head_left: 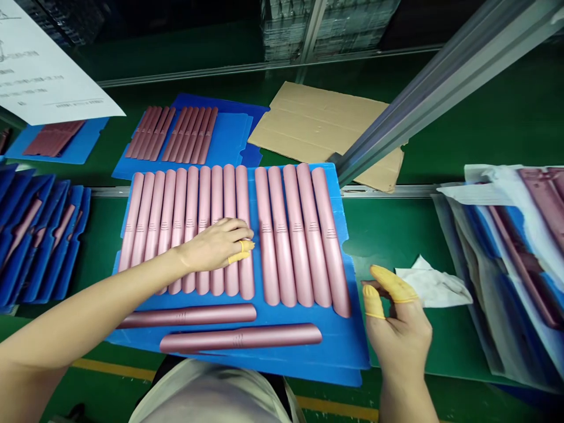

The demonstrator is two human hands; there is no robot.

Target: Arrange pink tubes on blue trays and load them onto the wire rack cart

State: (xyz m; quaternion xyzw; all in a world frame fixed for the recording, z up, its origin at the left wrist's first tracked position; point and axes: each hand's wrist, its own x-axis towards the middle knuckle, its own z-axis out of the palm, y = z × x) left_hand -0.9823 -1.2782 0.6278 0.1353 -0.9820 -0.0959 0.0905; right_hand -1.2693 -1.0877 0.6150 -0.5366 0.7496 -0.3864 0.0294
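1. Two loose pink tubes [242, 339] lie crosswise at the near side of a blue sheet [343, 351].
2. Beside it, the right hand [403, 332] hovers over the green table [453, 343], fingers curled, a gap between the two with yellow caps.
3. The left hand [211, 245] rests on a row of ten tubes [191, 191], fingers close together; whether they grip, I cannot tell.
4. Five more tubes [295, 241] lie alongside, to the right.
5. Farther off lies cardboard [317, 123].

Grn bench [388, 226] w/ blue sheets [339, 343] ctr., white cloth [436, 286] R, slanted blue stack [73, 235] L.
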